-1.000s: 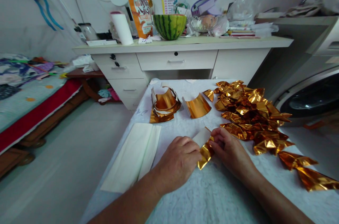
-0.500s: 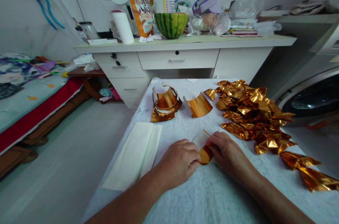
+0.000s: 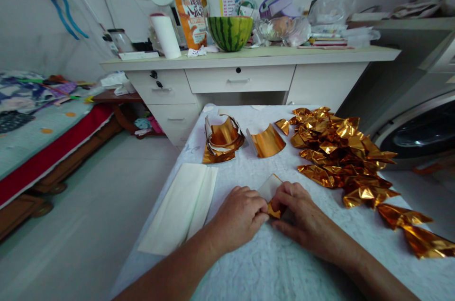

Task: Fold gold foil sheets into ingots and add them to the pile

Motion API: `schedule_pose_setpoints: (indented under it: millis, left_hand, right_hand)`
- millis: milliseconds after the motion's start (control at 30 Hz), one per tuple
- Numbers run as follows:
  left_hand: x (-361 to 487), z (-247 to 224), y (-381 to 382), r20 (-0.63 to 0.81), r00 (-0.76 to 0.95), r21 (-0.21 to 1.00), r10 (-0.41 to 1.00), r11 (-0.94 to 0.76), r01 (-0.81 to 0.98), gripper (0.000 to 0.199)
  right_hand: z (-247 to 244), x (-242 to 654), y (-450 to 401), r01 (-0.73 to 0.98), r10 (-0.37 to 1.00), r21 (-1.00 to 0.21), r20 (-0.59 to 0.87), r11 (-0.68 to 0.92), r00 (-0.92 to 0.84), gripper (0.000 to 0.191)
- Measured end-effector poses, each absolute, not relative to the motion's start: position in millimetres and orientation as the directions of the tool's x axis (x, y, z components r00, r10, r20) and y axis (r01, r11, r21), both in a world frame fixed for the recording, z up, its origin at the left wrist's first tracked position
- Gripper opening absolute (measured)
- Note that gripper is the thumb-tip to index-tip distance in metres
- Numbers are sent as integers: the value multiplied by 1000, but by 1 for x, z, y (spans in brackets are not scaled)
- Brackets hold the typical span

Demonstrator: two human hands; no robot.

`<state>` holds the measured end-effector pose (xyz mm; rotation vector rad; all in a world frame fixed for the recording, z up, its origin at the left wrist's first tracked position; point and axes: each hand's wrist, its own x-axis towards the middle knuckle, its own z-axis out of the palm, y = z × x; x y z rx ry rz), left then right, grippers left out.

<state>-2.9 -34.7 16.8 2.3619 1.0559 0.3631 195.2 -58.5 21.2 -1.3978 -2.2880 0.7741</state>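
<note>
Both hands work on one sheet of gold foil paper, its pale back showing above and a folded gold part between the fingers. My left hand pinches the left end of the fold, thumb and fingers pressed together. From the right, my right hand bends over the fold with its fingers gripping the gold part; its thumb lies low near the cloth. Beyond them stand a curled gold sheet and several curled gold sheets in a loose roll. A heap of folded gold foil pieces spreads to the right.
White folded paper lies left of my hands on the cloth-covered table. Behind stands a white desk bearing a watermelon half, an orange bag and a paper roll. A washing machine is at the right.
My right hand has shifted slightly left and its fingers have come over the gold fold, covering more of it. My left hand stays nearly in place, still pinching.
</note>
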Motion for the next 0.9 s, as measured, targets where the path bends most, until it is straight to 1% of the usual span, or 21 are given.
schedule_pose_setpoints:
  millis: [233,367,600,900]
  left_hand:
    - [-6,13,-33,25,627,624,779,-502,599,7]
    - [-8,15,-33,10,621,608,784,-497,619,9]
    - [-9,18,-33,18,635,588,772,-522,618,11]
    - [-9,15,-32,3,632,577,775,-518,632,11]
  right_hand:
    - [12,192,-54,703,908,-639,-17,313,-419,13]
    - [17,192,-55,712,911,-638,-41,293,-411,12]
    - [14,193,-55,721,916,-623,-18,303,-400,8]
    - [16,191,-55,720,917,-636,-48,278,-397,11]
